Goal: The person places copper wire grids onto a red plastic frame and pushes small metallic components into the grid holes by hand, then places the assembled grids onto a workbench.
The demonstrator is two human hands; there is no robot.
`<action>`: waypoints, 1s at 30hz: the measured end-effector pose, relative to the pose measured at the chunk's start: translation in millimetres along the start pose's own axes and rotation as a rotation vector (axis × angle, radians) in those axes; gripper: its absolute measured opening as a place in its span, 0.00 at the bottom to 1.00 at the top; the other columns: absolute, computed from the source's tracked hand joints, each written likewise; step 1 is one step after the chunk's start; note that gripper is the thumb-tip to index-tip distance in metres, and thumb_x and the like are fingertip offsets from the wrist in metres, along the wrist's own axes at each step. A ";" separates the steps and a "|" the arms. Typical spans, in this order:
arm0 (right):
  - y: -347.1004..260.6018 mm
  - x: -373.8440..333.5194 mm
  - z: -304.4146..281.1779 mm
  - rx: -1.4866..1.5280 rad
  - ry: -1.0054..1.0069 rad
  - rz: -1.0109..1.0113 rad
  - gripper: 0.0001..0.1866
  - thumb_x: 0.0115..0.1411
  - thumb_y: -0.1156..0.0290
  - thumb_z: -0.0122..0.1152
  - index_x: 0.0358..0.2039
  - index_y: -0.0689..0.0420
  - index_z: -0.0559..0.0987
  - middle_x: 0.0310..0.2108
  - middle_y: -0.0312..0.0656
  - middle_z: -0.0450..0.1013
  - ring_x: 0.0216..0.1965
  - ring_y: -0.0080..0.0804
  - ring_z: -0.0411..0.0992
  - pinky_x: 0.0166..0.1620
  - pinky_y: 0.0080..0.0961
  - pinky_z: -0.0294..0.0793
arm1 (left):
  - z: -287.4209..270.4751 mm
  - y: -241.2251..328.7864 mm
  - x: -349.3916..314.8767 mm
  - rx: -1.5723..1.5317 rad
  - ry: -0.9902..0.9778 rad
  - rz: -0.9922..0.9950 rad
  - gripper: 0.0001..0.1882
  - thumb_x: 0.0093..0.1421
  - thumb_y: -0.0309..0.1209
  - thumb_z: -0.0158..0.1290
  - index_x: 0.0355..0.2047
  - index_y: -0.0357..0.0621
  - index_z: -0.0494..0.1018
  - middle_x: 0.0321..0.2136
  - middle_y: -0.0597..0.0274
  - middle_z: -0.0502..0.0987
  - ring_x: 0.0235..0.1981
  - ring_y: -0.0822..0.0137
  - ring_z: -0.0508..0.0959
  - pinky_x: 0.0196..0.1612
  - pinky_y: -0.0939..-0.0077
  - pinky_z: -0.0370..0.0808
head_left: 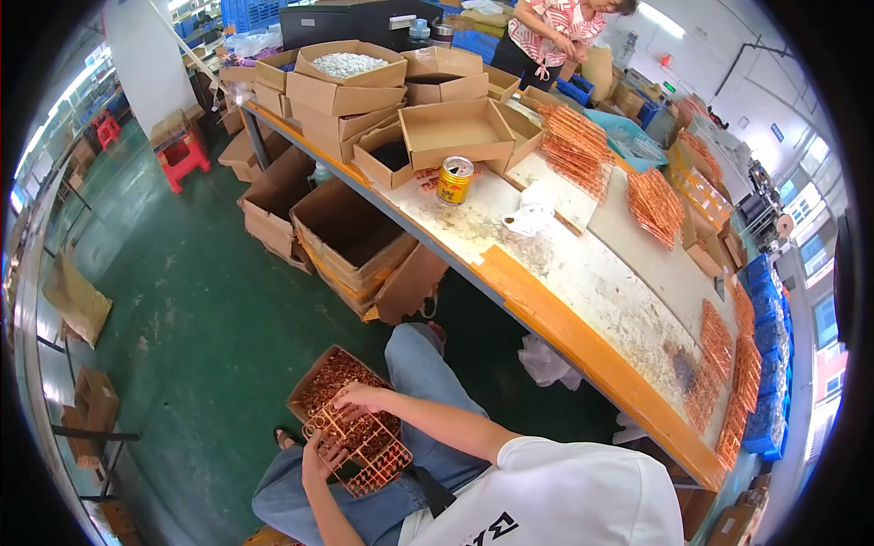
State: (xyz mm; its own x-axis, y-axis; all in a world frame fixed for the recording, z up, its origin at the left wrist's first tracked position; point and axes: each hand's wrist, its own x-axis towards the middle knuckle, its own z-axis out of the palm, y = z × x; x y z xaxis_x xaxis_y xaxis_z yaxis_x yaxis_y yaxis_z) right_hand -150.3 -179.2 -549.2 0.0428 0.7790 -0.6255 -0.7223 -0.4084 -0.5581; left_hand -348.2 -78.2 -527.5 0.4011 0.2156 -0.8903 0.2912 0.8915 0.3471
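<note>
Copper-coloured parts frame (376, 466) slants the long way from over the cardboard box (304, 386) toward the jeans (289, 491), left hand (320, 455) gripping its side beside that box, right hand (359, 398), nearer the box's middle, touching it, grip unclear.

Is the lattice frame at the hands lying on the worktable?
No, the left hand holds the copper-coloured frame, with the right hand at its upper edge, away from the worktable.
</note>
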 end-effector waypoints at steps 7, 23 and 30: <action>24.7 13.0 -7.5 -0.090 0.180 -0.085 0.09 0.50 0.82 0.55 0.34 0.66 0.73 0.29 0.44 0.72 0.29 0.32 0.75 0.29 0.30 0.82 | -5.5 -10.1 37.9 0.056 -0.083 0.288 0.14 0.55 0.33 0.57 0.40 0.45 0.69 0.29 0.62 0.74 0.29 0.68 0.76 0.27 0.79 0.73; 28.9 20.8 -26.0 0.024 0.305 -0.157 0.14 0.51 0.66 0.63 0.33 0.64 0.77 0.29 0.42 0.74 0.24 0.29 0.73 0.26 0.21 0.75 | -5.3 12.6 65.0 0.183 -0.322 0.126 0.12 0.53 0.37 0.56 0.35 0.49 0.68 0.23 0.73 0.67 0.21 0.76 0.68 0.20 0.81 0.64; 16.5 3.4 -4.8 0.039 0.195 0.050 0.09 0.56 0.74 0.56 0.37 0.62 0.77 0.35 0.40 0.74 0.31 0.27 0.74 0.36 0.21 0.80 | 11.7 14.2 30.6 0.238 0.030 0.174 0.30 0.47 0.51 0.61 0.43 0.43 0.66 0.31 0.65 0.70 0.27 0.73 0.70 0.26 0.82 0.66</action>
State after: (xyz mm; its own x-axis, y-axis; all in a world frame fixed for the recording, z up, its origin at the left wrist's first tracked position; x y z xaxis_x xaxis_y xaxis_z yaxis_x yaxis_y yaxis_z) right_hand -158.7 -185.7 -563.1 0.1365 0.6495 -0.7480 -0.7529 -0.4227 -0.5045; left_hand -321.6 -63.7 -546.4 0.4384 0.3716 -0.8183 0.4176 0.7220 0.5516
